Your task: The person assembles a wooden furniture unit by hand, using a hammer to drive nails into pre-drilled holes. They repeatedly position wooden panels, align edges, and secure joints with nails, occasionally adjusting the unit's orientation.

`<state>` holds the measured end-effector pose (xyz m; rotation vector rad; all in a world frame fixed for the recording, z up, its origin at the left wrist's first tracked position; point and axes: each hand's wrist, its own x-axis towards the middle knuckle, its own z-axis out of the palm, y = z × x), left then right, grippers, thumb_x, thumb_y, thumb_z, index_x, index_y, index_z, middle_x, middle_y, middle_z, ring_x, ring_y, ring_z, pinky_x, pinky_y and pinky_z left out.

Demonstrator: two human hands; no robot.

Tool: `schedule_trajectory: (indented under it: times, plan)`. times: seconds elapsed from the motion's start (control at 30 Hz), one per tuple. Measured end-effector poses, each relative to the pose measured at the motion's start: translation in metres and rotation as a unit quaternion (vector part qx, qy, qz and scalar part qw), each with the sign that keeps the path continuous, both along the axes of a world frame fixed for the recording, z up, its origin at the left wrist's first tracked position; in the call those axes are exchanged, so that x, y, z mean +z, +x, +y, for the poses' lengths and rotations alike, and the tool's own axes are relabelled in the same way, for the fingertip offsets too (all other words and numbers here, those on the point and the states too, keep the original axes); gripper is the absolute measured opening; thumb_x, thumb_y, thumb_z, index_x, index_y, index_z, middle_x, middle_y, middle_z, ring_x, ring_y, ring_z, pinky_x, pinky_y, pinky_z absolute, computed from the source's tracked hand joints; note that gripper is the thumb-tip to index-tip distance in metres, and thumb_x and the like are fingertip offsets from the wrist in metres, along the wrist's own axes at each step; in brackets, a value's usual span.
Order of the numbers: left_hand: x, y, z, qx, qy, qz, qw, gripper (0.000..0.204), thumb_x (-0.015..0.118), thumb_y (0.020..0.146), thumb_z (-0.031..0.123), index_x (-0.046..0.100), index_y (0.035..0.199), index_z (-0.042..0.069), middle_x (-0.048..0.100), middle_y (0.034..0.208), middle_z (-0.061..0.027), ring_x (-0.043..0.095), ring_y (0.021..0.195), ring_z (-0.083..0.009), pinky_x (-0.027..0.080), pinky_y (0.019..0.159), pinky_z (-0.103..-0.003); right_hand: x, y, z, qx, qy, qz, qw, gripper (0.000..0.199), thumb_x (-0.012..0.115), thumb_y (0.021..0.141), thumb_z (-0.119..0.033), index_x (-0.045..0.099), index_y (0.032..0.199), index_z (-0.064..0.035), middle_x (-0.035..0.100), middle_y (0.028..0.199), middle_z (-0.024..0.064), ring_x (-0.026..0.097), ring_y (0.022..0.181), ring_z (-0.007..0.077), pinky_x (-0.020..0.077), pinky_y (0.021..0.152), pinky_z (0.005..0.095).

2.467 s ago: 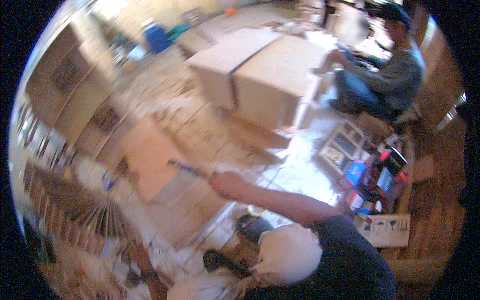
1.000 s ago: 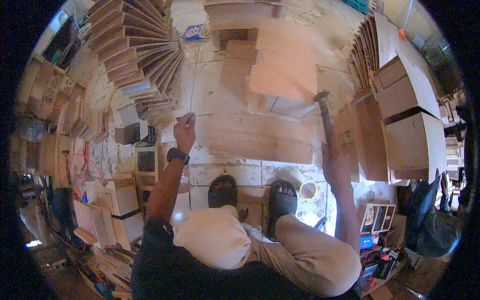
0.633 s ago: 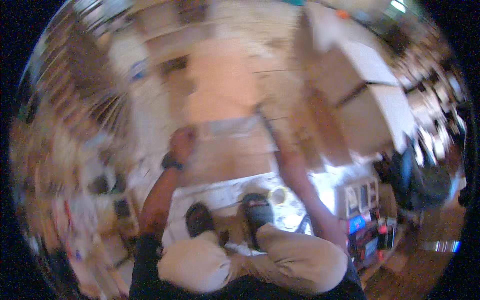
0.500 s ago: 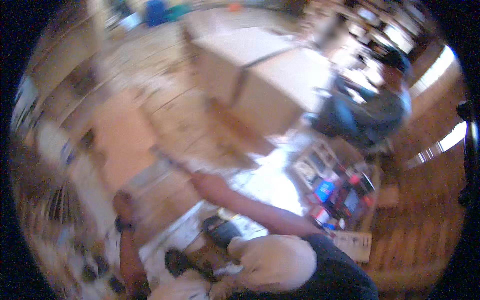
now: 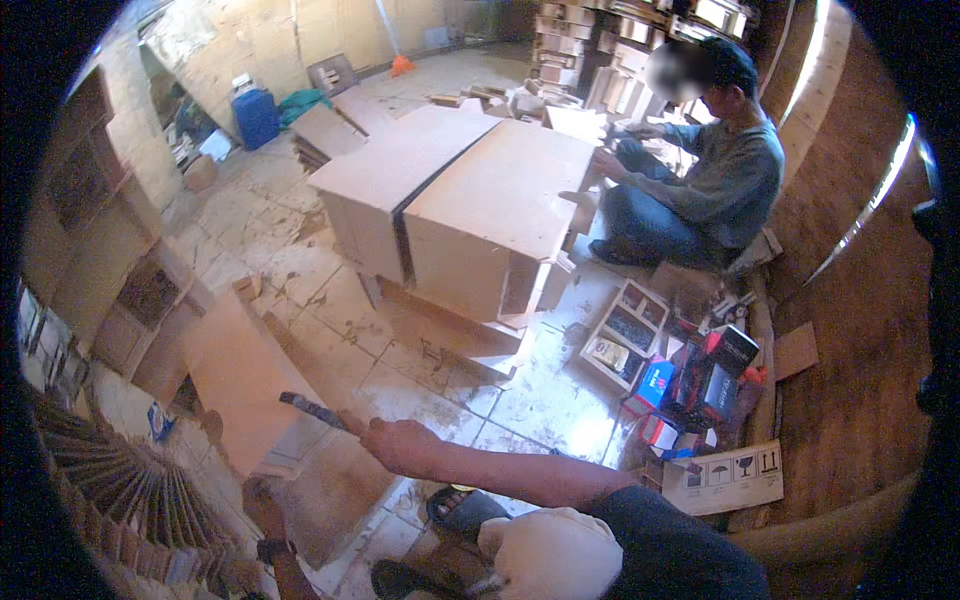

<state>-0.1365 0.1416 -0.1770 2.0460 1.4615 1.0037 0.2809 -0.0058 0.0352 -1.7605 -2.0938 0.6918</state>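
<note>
Fingers of my right hand [image 5: 400, 445] are closed around a dark tool [image 5: 312, 410], held out over a plywood panel [image 5: 240, 380]. My left hand [image 5: 262, 505] rests lower on the boards; whether it grips, I cannot tell. Right of me lie one blue box [image 5: 655, 382], one black-and-red box [image 5: 722, 362] and one flat cardboard sheet with printed symbols [image 5: 725, 480]. One blue canister [image 5: 256, 117] stands far away.
</note>
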Motion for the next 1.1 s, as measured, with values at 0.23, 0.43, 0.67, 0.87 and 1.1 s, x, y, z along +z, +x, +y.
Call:
schedule_trajectory:
  times: [0.23,0.43,0.67,0.87,1.1]
  plan:
    - [0.132,0.057,-0.051,0.139,0.036,-0.020,0.989,0.025,0.051,0.092,0.012,0.059,0.114,0.000,0.064,0.104,-0.0130,0.059,0.092,-0.0216,0.048,0.084,-0.034,-0.026,-0.001,0.005,-0.011,0.054,0.007,0.998,0.058,0.044,0.090,-0.013,0.025,0.144,-0.0100,0.061,0.093,0.0209,0.064,0.067,0.0366,0.0528,0.054,0.0469]
    - [0.200,0.165,-0.033,-0.029,0.079,-0.120,0.989,0.017,0.057,0.090,0.010,0.065,0.101,0.000,0.068,0.097,-0.0101,0.064,0.088,-0.0188,0.051,0.083,-0.031,-0.021,0.009,0.006,-0.024,-0.006,-0.009,1.000,0.051,0.046,0.095,-0.024,0.030,0.142,-0.0124,0.063,0.096,0.0220,0.063,0.082,0.0406,0.0513,0.070,0.0511]
    - [0.212,0.247,-0.019,0.017,-0.004,-0.193,0.981,0.013,0.059,0.088,0.008,0.065,0.099,0.004,0.070,0.090,-0.0074,0.067,0.078,-0.0172,0.051,0.072,-0.030,0.005,0.005,0.000,-0.037,0.044,0.036,0.998,0.056,0.049,0.094,-0.020,0.025,0.144,-0.0114,0.062,0.090,0.0272,0.061,0.080,0.0466,0.0469,0.072,0.0556]
    - [0.202,0.246,-0.022,-0.023,0.006,-0.146,0.989,0.013,0.061,0.085,0.008,0.065,0.097,0.005,0.069,0.091,-0.0101,0.067,0.081,-0.0209,0.052,0.074,-0.032,0.005,0.011,0.001,-0.037,0.017,0.121,0.992,0.057,0.052,0.094,-0.023,0.030,0.143,-0.0076,0.061,0.083,0.0233,0.062,0.071,0.0395,0.0490,0.066,0.0476]
    - [0.199,0.242,-0.019,-0.071,0.113,-0.051,0.990,0.010,0.065,0.080,0.007,0.068,0.090,0.006,0.069,0.095,-0.0094,0.062,0.092,-0.0273,0.049,0.082,-0.037,-0.013,0.023,-0.003,-0.143,-0.005,0.231,0.962,0.066,0.055,0.093,-0.024,0.021,0.148,-0.0113,0.061,0.071,0.0201,0.059,0.058,0.0348,0.0459,0.055,0.0437]
